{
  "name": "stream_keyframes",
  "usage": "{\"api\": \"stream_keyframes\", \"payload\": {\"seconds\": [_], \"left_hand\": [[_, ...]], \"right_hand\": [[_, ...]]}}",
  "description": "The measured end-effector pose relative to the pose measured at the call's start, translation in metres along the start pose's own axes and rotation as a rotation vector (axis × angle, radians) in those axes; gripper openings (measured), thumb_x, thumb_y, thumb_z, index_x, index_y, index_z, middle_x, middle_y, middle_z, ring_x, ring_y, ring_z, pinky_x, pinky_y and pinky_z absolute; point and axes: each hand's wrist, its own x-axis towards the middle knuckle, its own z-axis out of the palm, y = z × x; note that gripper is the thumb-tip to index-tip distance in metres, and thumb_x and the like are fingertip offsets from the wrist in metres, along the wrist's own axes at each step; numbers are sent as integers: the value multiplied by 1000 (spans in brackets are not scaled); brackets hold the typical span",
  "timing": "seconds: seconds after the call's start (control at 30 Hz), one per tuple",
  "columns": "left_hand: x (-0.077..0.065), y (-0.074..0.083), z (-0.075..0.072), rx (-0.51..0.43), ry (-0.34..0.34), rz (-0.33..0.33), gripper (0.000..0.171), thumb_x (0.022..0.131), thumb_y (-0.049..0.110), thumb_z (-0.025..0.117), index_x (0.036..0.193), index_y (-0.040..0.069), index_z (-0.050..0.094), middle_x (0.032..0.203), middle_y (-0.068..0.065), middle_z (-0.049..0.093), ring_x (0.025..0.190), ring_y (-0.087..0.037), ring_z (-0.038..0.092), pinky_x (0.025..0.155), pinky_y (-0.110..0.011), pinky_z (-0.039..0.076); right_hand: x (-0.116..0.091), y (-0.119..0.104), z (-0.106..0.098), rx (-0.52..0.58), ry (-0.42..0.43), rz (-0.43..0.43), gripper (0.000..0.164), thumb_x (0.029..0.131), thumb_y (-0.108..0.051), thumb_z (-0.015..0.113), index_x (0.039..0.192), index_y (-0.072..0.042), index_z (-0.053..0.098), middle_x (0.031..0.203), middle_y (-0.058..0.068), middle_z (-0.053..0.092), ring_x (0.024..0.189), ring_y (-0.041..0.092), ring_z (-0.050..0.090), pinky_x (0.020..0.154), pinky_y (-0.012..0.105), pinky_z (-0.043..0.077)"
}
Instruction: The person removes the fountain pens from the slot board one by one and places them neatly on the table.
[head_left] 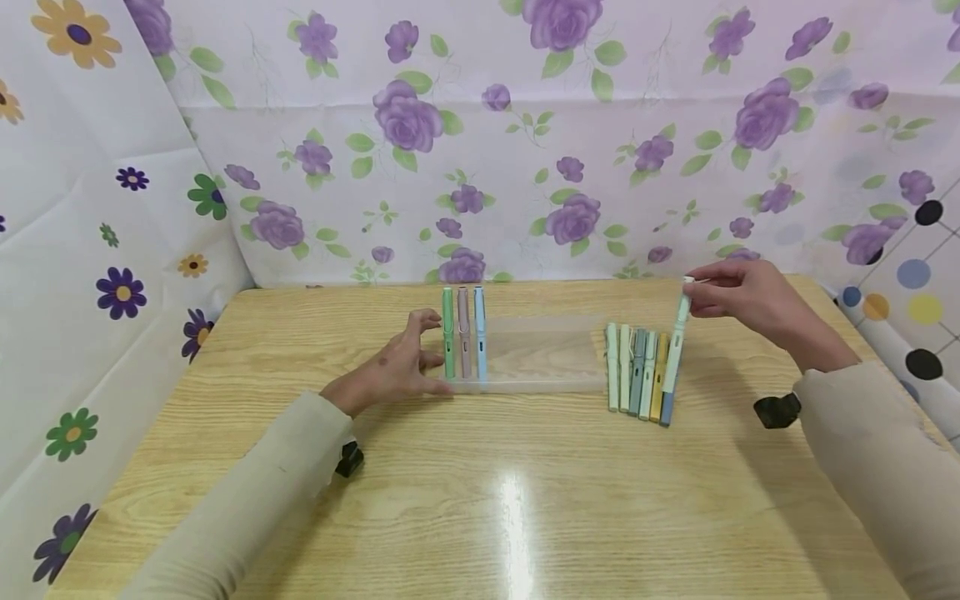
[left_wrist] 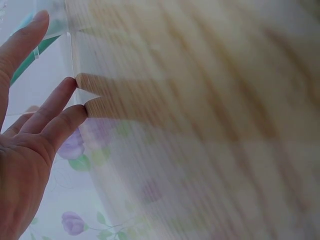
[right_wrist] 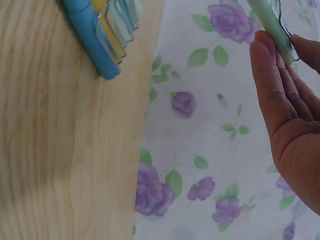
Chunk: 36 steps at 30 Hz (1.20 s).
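One white sheet with multicoloured printed flowers [head_left: 60, 350] bounds the wood-grain tabletop [head_left: 420, 500] at the left. Next, the bare left hand [head_left: 397, 362], in a beige sleeve [head_left: 255, 492], has its fingers extended; fingertips touch the end wall of a shallow, clear plastic tray [head_left: 547, 387]. At the tray's left end, three slim clip pens lie side by side: green [head_left: 448, 333], mauve [head_left: 464, 333] and light blue [head_left: 480, 333]. Their far ends reach past the rear edge.

Just beside the tray's right end, six pens form a row on the tabletop: pale green [head_left: 612, 367], cream [head_left: 625, 367], grey-blue [head_left: 638, 371], mint [head_left: 648, 379], golden yellow [head_left: 658, 383] and deeper blue [head_left: 667, 412]. In the head view, a tilted whitish-green clip pen [head_left: 678, 342] partly covers the deeper blue one; contact between them cannot be determined. The bare right hand [head_left: 750, 302] pinches this tilted pen near its upper end.
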Motion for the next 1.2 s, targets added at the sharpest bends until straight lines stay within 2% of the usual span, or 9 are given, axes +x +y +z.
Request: {"api": "stream_keyframes", "payload": {"seconds": [0.1,0.27,0.5,0.67,1.0,1.2], "left_hand": [[0,0,0,9,2,0,100,77,7,87,143,16,13,160,-17,17,125,-35,57,101,-48,47],[-1,1,-1,28,5,10,100,77,7,87,143,15,12,159,-19,18,124,-36,57,100,-48,49],[-1,3,-1,42,-3,39,100,77,10,88,142,14,12,158,-22,18,123,-39,58,96,-48,51],[-1,3,-1,40,-4,32,101,77,10,88,143,15,12,159,-21,18,123,-38,58,98,-49,50],[-2,4,-1,47,-2,18,100,78,12,88,143,15,12,159,-20,18,123,-37,58,98,-49,49],[-2,5,-1,48,-5,12,100,78,11,88,143,15,12,160,-19,18,124,-36,58,99,-49,49]], "right_hand": [[-2,8,-3,13,1,23,72,94,-52,64,141,1,50,113,3,70,91,9,71,82,25,56],[-5,19,-4,3,-11,54,76,94,-54,63,144,1,47,116,4,70,93,9,71,87,31,56],[-11,37,-1,15,-39,69,76,94,-54,62,143,2,47,117,9,69,101,21,71,92,40,54],[-13,49,2,12,-51,91,74,95,-54,61,141,2,48,118,9,69,103,21,70,96,47,51],[-12,65,8,75,-74,134,74,97,-49,63,143,6,44,113,4,70,98,15,71,91,40,55],[-10,74,13,31,-75,154,76,96,-52,61,143,5,45,114,8,70,99,19,71,93,44,53]]}}
